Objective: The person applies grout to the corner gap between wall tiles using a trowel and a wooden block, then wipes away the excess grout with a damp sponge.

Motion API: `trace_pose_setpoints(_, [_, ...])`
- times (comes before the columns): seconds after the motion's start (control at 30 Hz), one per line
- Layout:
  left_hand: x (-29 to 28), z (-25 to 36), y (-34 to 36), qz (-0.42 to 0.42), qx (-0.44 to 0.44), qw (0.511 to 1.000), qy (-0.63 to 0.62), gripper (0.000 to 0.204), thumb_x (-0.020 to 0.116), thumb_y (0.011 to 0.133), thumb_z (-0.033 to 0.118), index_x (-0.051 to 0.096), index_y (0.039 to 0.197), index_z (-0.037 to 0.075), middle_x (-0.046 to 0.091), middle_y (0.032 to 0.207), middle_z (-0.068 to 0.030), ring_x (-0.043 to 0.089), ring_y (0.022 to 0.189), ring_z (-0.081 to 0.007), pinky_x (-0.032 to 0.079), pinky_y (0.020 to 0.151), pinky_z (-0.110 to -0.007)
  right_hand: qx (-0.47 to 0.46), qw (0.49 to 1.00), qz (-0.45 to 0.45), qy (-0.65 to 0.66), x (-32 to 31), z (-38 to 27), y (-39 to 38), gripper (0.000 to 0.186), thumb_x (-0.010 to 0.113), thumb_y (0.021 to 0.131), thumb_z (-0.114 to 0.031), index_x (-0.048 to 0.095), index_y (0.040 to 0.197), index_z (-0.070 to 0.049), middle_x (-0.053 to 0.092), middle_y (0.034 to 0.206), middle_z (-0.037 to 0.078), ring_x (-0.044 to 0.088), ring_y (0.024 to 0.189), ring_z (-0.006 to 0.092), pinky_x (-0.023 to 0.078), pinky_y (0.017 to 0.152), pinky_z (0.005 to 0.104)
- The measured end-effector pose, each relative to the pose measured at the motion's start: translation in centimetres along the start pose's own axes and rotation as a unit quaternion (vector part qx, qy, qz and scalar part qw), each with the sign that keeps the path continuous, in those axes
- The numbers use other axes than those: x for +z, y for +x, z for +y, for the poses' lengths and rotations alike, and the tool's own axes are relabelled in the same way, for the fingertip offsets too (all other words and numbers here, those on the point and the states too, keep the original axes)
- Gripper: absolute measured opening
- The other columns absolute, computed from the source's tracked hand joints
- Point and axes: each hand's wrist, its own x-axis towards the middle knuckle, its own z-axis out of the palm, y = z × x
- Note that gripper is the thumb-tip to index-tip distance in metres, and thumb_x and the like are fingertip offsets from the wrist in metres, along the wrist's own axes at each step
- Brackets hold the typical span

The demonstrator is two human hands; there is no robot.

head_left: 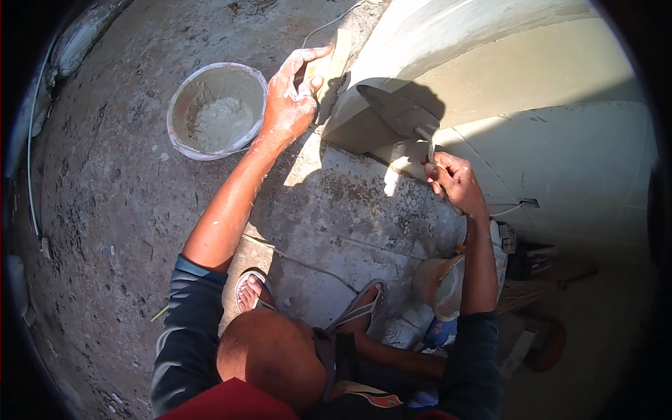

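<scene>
My left hand [290, 98], smeared with grey paste, is closed on a pale wooden float [338, 66] turned nearly edge-on beside the base of the curved wall. My right hand [453, 180] grips the handle of a trowel [395, 108]. Its dark, wide blade points up and left, against the lower wall and in shade, so I cannot tell whether it touches the surface. Left of my left hand stands a round bucket [176, 134] with wet grey mortar [222, 120] inside. Fresh-looking grey plaster [360, 131] covers the wall's lower corner.
The curved wall [553, 63] fills the upper right. By my right forearm is a second bucket [428, 283], near a blue object [441, 332]. A thin cable [315, 264] crosses the rough concrete floor [105, 189] by my sandalled feet [253, 290]. Tools or scraps lie in shade at right.
</scene>
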Motion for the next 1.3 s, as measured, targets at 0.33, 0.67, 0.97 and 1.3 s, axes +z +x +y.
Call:
trace_pose_setpoints(0.33, [2.3, 5.7, 3.1, -0.055, 0.105, 0.993, -0.028, 0.032, 0.063, 0.09, 0.002, 0.061, 0.122, 0.003, 0.064, 0.121, -0.0078, 0.06, 0.114, -0.0183, 0.047, 0.1, -0.032, 0.016, 0.984, -0.009, -0.18, 4.1, 10.4, -0.2, 0.027, 0.063, 0.088, -0.022, 0.061, 0.084, 0.004, 0.059, 0.069, 0.02, 0.053, 0.061, 0.0299, 0.042, 0.061, 0.0429])
trace_pose_setpoints(0.67, [5.1, -5.0, -0.7, -0.117, -0.075, 0.986, 0.089, 0.04, 0.044, 0.085, -0.017, 0.061, 0.116, 0.001, 0.062, 0.103, -0.003, 0.058, 0.083, -0.0083, 0.048, 0.077, -0.023, -0.005, 0.986, 0.006, -0.168, 5.2, 10.7, -3.3, 0.03, 0.064, 0.089, -0.023, 0.054, 0.078, 0.003, 0.053, 0.068, 0.021, 0.048, 0.063, 0.0392, 0.041, 0.062, 0.0432])
trace_pose_setpoints(0.97, [3.6, -13.0, -2.3, -0.15, -0.101, 0.979, 0.097, 0.036, 0.046, 0.081, -0.015, 0.058, 0.108, 0.006, 0.06, 0.083, -0.0018, 0.056, 0.076, -0.0094, 0.046, 0.071, -0.025, 0.032, 0.985, -0.008, -0.167, 6.9, 10.1, -1.9, 0.041, 0.06, 0.087, -0.034, 0.056, 0.083, 0.006, 0.057, 0.074, 0.025, 0.053, 0.069, 0.0431, 0.042, 0.066, 0.0463])
trace_pose_setpoints(1.3, [1.2, -11.4, 0.5, -0.04, -0.07, 0.988, 0.134, 0.042, 0.058, 0.081, -0.009, 0.059, 0.12, 0.003, 0.066, 0.108, -0.0049, 0.062, 0.099, -0.0149, 0.048, 0.092, -0.03, -0.21, 0.906, 0.151, -0.334, 11.1, 18.1, -0.7, 0.029, 0.063, 0.09, -0.033, 0.064, 0.091, -0.003, 0.064, 0.096, 0.014, 0.063, 0.085, 0.035, 0.05, 0.08, 0.0429])
